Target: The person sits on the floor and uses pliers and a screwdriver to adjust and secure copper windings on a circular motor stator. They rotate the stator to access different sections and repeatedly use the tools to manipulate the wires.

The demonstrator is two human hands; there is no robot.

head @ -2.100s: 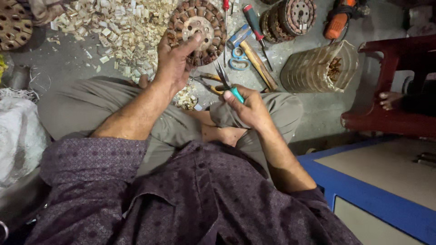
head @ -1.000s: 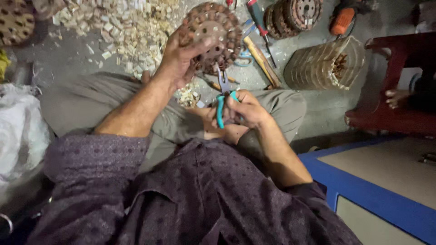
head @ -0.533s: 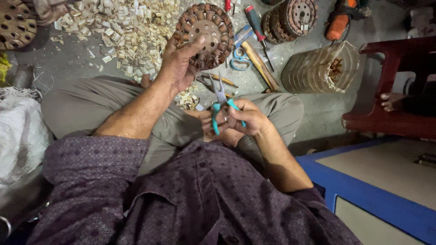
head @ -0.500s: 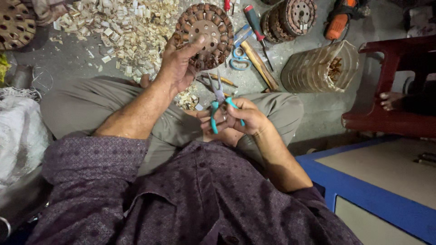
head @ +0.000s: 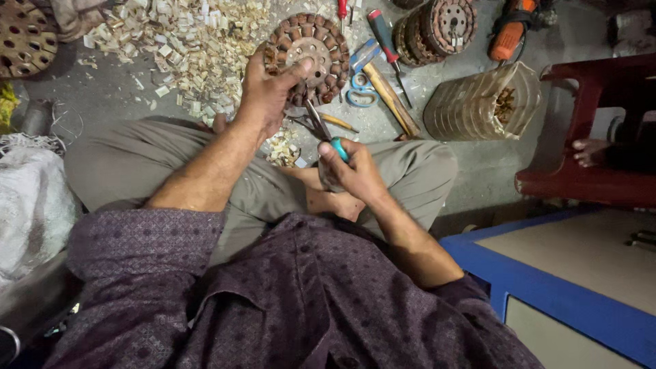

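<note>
I sit cross-legged on a concrete floor. My left hand (head: 265, 96) grips a round, rusty brown motor stator (head: 311, 51) with a ring of wound slots, holding it tilted above the floor with the thumb on its hub. My right hand (head: 352, 171) is closed on the teal handles of a pair of pliers (head: 321, 130). The plier jaws point up and touch the lower rim of the stator. A small heap of pale cut pieces (head: 283, 147) lies between my knees.
Pale scraps (head: 184, 41) cover the floor at the top left. Screwdrivers (head: 386, 41), a hammer (head: 386, 96), scissors (head: 359, 89), more stators (head: 437, 27), an orange drill (head: 509, 34) and a clear plastic jar on its side (head: 478, 102) lie ahead. A red stool (head: 588, 130) and blue-edged table (head: 560, 273) stand right.
My right hand has raised the pliers from my lap and brought their jaws up to the stator's lower rim. My left hand keeps holding the stator.
</note>
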